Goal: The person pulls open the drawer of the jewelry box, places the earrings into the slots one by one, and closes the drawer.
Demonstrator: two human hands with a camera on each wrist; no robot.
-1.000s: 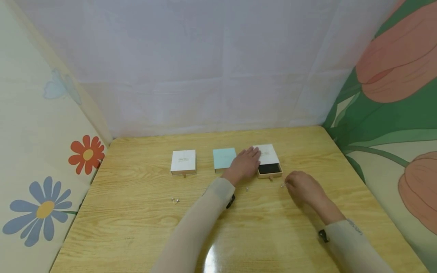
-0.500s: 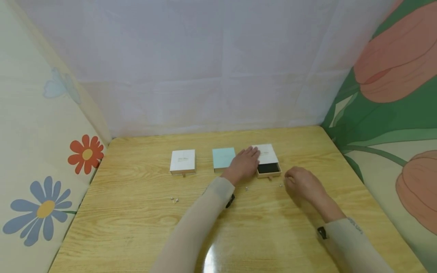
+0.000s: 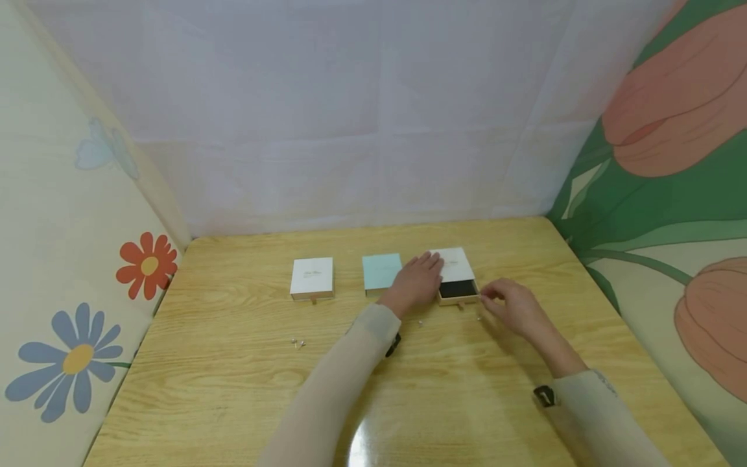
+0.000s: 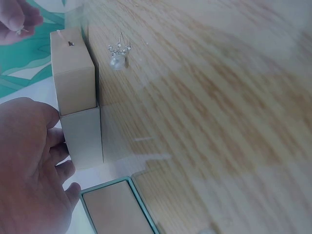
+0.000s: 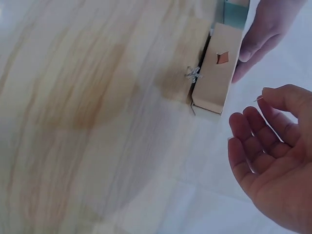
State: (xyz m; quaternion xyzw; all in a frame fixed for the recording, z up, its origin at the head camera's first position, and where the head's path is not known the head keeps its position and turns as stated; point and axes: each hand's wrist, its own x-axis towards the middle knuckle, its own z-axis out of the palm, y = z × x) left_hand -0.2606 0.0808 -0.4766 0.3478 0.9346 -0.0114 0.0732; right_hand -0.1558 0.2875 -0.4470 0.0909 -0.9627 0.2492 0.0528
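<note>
White box (image 3: 458, 264) stands on the desk (image 3: 233, 408), closer to the far edge and to the right of the middle, with its black-lined drawer (image 3: 458, 289) pulled partly out toward the near edge. The left hand (image 3: 415, 282) rests on the left part of its top, fingers laid straight. The right hand (image 3: 516, 310) is beside the drawer's front right corner; thumb and forefinger pinch a tiny thin piece (image 5: 258, 99). One shiny ornament (image 3: 420, 323) lies near the drawer; another ornament (image 3: 478, 318) is closer to the right edge. Toward the left edge stand a blue-green box (image 3: 380, 271) and a second white box (image 3: 312, 277).
</note>
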